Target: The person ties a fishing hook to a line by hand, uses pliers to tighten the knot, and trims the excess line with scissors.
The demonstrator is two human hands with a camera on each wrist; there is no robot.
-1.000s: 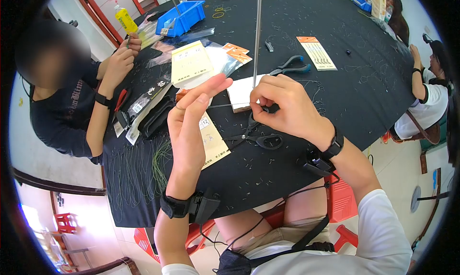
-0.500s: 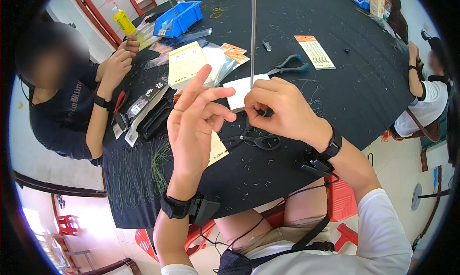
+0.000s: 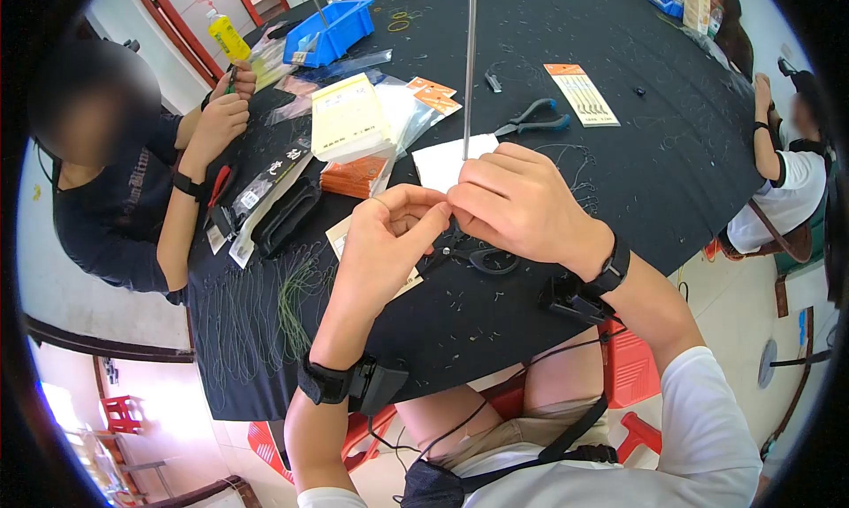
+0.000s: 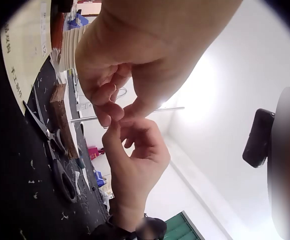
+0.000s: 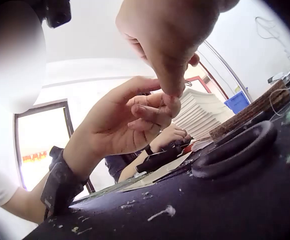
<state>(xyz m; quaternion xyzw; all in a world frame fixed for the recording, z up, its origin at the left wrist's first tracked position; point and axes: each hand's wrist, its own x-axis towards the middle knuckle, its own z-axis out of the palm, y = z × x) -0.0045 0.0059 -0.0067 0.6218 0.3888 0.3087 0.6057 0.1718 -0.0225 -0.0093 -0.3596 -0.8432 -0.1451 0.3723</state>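
My left hand point(image 3: 385, 243) and right hand point(image 3: 531, 203) meet at their fingertips over the black-covered table. Each has thumb and index finger pinched together, and a thin line point(image 5: 162, 101) shows faintly at the left fingers in the right wrist view. What else lies between the fingertips is too small to tell. Just beyond the hands, an upright metal rod point(image 3: 470, 66) rises by a white-topped block point(image 3: 429, 165). Below them lie black scissors point(image 4: 48, 135), partly covered in the head view. A printed cream card point(image 3: 337, 235) is half hidden under my left hand.
Blue-handled pliers point(image 3: 538, 124) and a hook card point(image 3: 580, 94) lie beyond my right hand. Stacked cream cards point(image 3: 349, 123), orange packets point(image 3: 354, 177) and a blue bin point(image 3: 340, 30) stand back left. Green line bundles point(image 3: 292, 305) hang at the left edge. Other people sit around.
My left hand was apart from the right, its fingers extended, with a thin line stretched between them. It has turned and moved in, fingers curled, to meet the right hand's fingertips.
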